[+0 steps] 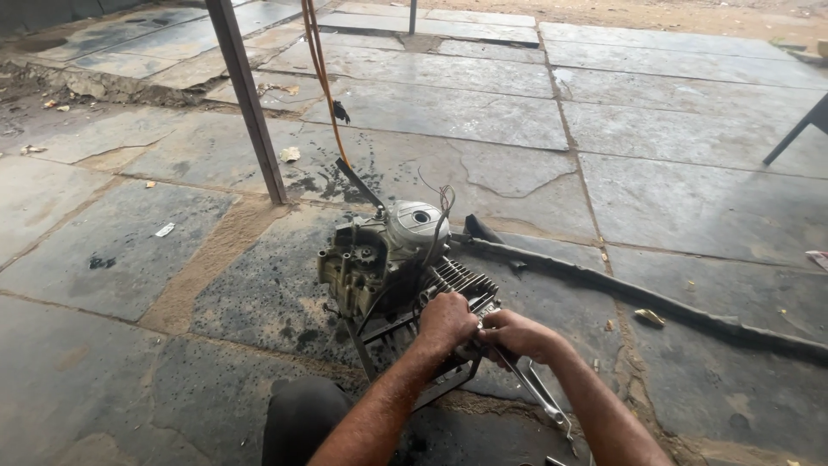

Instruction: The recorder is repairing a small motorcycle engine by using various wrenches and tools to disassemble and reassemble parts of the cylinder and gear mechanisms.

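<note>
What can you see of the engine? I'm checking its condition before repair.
The engine is a small, grimy grey metal block with a rounded silver side cover, a finned cylinder and loose wires. It sits on a dark metal frame on the oil-stained stone floor. The left hand and right hand meet at its finned end; what they grip is unclear.

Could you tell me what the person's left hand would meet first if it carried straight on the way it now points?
The left hand points up and away, already against the engine; it would likely press first into the finned cylinder, though depth is unclear.
</note>
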